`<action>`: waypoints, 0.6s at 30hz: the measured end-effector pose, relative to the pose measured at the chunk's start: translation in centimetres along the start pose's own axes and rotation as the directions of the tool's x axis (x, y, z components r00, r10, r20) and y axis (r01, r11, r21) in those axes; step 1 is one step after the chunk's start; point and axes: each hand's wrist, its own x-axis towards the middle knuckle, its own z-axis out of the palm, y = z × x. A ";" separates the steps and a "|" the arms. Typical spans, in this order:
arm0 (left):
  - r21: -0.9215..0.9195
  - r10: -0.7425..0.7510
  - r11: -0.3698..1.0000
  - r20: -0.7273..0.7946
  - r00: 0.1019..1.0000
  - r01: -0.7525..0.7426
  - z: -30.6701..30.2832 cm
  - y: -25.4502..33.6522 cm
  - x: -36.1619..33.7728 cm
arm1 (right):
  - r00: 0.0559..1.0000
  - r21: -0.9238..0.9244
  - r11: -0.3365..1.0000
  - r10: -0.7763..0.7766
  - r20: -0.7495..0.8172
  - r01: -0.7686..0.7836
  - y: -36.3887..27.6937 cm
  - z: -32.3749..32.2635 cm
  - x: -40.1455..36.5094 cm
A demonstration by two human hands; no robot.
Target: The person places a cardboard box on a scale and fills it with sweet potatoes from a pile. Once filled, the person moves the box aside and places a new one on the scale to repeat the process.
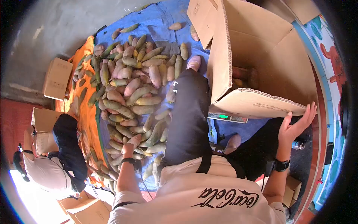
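Note:
My left hand [131,145] reaches down into a wide pile of long green, yellowish and pinkish cucumber-like vegetables [143,90]. Its fingers close around a pinkish one [135,139] at the near side of the pile. On the right, my right hand [298,121] is spread against the near flap of a large cardboard box [257,102], thumb and fingers extended along its edge. The box stands open-topped, with a few vegetables [246,76] in its shaded bottom. Under its near side, a scale [228,118] shows a lit green display.
Blue sheeting [156,18] and an orange sheet [89,108] lie under the pile. At the left, another person [52,170] bends beside a cardboard box [44,119]. More boxes stand at the far left [57,78] and bottom left [87,211]. A painted wall [332,71] borders the right.

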 end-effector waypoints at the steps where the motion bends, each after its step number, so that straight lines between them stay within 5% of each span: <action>1: -0.006 0.001 1.000 0.005 1.000 -0.001 1.2 0.4 -0.7 | 1.000 0.001 1.000 -0.007 0.004 0.007 0.0 -0.1 0.0; 2: -0.425 -0.276 0.877 -0.069 0.959 0.222 2.5 0.8 -1.5 | 1.000 -0.008 1.000 -0.007 0.013 0.007 0.0 -0.2 0.1; 3: -0.769 -0.540 0.545 -0.015 0.842 0.336 2.9 1.2 -2.0 | 1.000 -0.017 1.000 -0.008 0.022 0.009 0.0 -0.3 0.1; 8: -0.777 -0.597 0.415 0.160 0.786 0.474 3.1 1.7 -2.0 | 0.999 -0.042 0.999 -0.017 0.029 0.018 -0.1 -0.3 0.2; 15: -0.689 -0.580 0.506 0.174 0.796 0.520 2.3 1.4 -1.6 | 0.998 -0.076 0.996 -0.051 0.048 0.055 -0.1 -0.6 0.3; 18: -0.762 -0.513 0.387 0.291 0.808 0.520 5.8 -0.2 0.3 | 0.997 -0.095 0.993 -0.061 0.047 0.065 0.4 -0.5 0.2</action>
